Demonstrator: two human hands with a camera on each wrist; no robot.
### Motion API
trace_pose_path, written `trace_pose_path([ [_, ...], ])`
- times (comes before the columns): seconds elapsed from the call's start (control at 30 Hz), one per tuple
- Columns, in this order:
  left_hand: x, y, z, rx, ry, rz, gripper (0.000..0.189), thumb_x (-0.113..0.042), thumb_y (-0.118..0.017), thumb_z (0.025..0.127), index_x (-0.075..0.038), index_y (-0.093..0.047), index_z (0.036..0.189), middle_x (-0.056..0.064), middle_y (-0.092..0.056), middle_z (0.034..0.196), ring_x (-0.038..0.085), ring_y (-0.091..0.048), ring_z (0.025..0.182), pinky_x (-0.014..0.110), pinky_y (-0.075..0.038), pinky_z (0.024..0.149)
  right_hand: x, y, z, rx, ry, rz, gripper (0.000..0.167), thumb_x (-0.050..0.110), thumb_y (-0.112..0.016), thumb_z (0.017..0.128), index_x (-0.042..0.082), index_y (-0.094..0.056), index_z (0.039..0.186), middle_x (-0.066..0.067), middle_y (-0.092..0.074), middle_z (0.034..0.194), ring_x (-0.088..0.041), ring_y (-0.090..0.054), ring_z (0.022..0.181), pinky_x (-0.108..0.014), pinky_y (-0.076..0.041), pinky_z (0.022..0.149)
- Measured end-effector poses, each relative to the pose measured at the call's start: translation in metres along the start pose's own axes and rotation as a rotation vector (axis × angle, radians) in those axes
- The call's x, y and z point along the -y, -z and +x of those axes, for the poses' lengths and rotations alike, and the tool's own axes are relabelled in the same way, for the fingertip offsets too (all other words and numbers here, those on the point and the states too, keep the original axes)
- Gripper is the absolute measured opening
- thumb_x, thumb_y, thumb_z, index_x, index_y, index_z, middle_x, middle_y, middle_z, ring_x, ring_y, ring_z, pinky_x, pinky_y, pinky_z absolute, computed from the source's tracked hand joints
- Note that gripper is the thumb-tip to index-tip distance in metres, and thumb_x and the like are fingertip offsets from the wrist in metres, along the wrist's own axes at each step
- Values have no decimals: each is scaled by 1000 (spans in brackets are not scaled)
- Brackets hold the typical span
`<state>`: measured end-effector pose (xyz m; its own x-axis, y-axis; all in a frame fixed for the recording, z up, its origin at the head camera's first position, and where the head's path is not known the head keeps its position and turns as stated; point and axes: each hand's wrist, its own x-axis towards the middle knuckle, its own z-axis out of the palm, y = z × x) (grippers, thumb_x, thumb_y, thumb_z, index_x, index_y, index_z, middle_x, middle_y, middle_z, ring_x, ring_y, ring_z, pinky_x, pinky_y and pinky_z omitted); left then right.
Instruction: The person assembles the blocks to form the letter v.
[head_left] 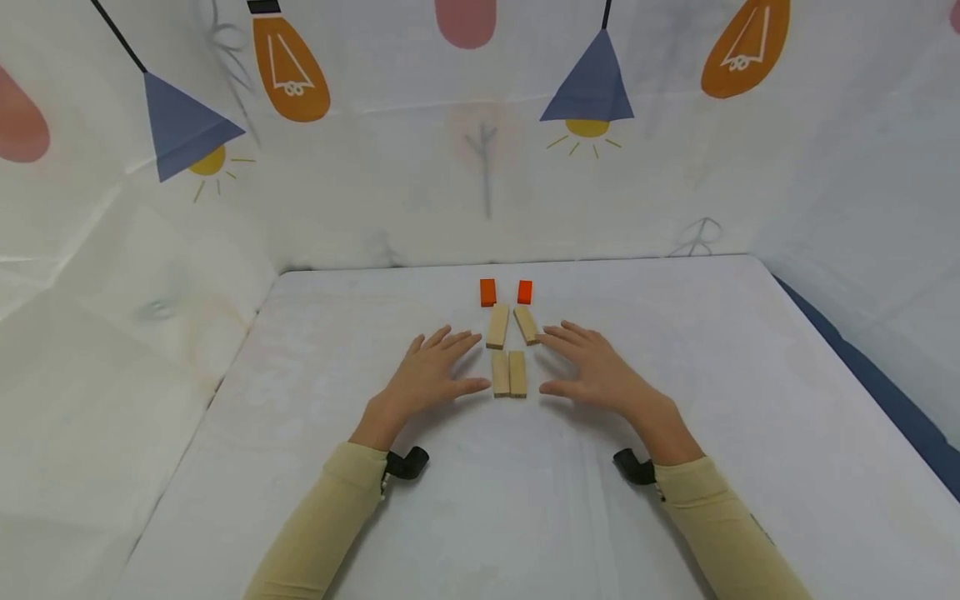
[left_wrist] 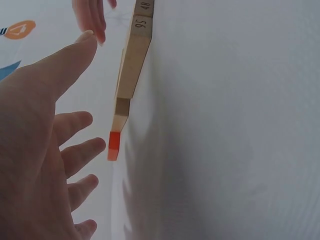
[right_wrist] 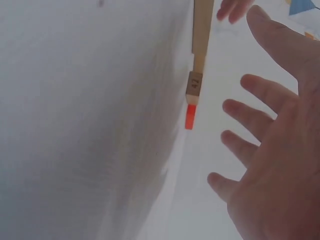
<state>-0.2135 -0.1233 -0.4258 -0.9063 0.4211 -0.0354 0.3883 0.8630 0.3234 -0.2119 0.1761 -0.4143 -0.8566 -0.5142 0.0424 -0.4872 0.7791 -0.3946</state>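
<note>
In the head view two wooden blocks lie side by side, a left near block (head_left: pixel 501 373) and a right near block (head_left: pixel 517 373). Beyond them a left upper block (head_left: pixel 497 326) and a slanted right upper block (head_left: pixel 527 325) lie apart. Two orange blocks, one left (head_left: pixel 488 292) and one right (head_left: pixel 525 292), sit farthest away. My left hand (head_left: pixel 431 371) is spread just left of the wooden blocks, holding nothing. On the other side my right hand (head_left: pixel 588 367) has its fingers apart, fingertips close to the slanted block. Numbers mark some block ends (left_wrist: pixel 141 24).
A white tabletop (head_left: pixel 495 517) lies under everything. White sheeting (head_left: pixel 420 167) printed with lamps and bulbs hangs behind and at both sides. Black camera mounts sit at the left wrist (head_left: pixel 407 463) and right wrist (head_left: pixel 634 467).
</note>
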Motion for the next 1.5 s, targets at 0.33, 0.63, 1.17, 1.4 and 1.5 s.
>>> trace_pose_path([
  [0.33,-8,-10,4,22,-15,39,87,-77,-54,84,-32,-33,155,-8,-36,160,25,-20,155,60,-12,123,7,-8,2,33,23,5,78,53,-73,84,22,-44,150,-7,-43,156,-35,-28,150,-59,-22,120],
  [0.63,-17,-13,3,6,-33,87,86,-76,-56,84,-31,-37,154,-6,-40,159,26,-25,153,61,-16,122,16,-13,4,71,-19,-20,81,55,-73,83,23,-43,151,-5,-43,156,-34,-31,149,-58,-24,120],
  [1.17,-25,-11,3,-32,-43,110,83,-72,-62,83,-25,-45,150,2,-50,151,28,-32,150,60,-20,121,26,-19,15,99,-35,-42,79,52,-74,83,19,-47,148,-5,-46,153,-31,-36,146,-55,-29,119],
  [1.4,-28,-13,11,-43,-51,98,84,-71,-66,80,-25,-47,148,0,-52,149,26,-35,148,58,-20,121,24,-18,20,118,-50,-45,80,50,-76,82,16,-46,149,-8,-45,153,-34,-38,144,-55,-30,118],
  [1.5,-29,-14,14,-32,-58,109,85,-71,-66,80,-25,-46,149,-1,-51,150,25,-35,148,58,-21,121,24,-18,23,129,-59,-44,79,50,-75,83,16,-46,148,-6,-45,153,-34,-39,144,-53,-30,118],
])
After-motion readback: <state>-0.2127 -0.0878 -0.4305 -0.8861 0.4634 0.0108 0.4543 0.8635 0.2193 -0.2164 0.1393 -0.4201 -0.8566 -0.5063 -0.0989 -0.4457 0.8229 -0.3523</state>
